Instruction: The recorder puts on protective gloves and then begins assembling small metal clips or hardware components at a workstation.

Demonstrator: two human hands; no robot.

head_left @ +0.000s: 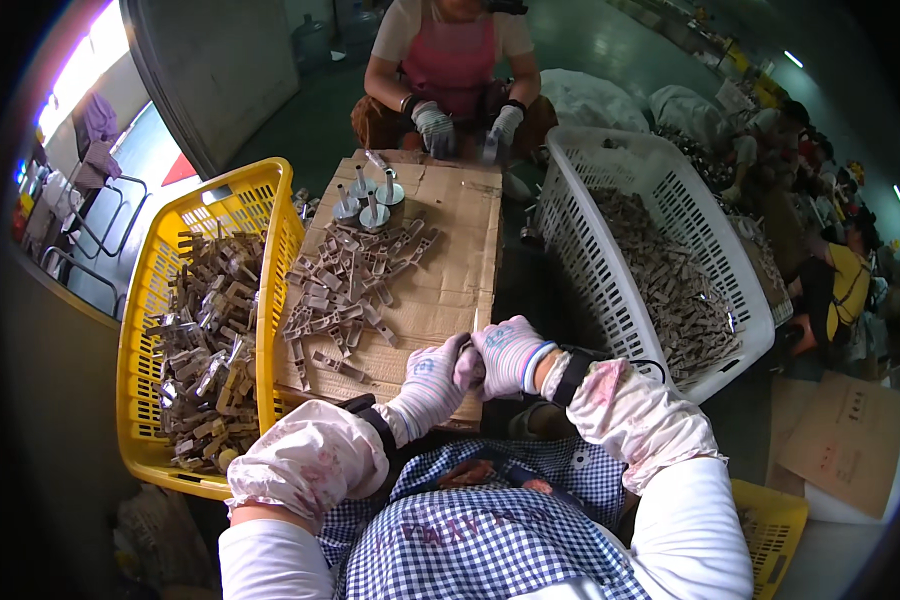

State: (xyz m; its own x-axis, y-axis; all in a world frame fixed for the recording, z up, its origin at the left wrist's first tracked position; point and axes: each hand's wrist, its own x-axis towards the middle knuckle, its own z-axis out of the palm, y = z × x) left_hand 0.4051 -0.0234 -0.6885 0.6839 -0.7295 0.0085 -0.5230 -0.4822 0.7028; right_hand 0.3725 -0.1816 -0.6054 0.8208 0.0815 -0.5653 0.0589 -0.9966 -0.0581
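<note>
My left hand [436,376] and my right hand [511,354], both in striped knit gloves, meet at the near right corner of a cardboard-topped surface [460,240]. Their fingers are closed and pressed together; whatever sits between them is hidden. Left of my hands, a loose pile of small brownish-grey clip-like pieces [345,285] lies on the cardboard. One single piece [339,366] rests closest to my left hand. Beyond the pile, several round metal blocks with upright pins [374,214] stand grouped.
At the left, a yellow plastic basket [278,235] holds similar pieces, some with shiny metal. A white basket [595,255] of brownish pieces stands at the right. Across from me sits a gloved person [455,70]. Low at the right are another yellow basket [792,520] and a cardboard box [840,445].
</note>
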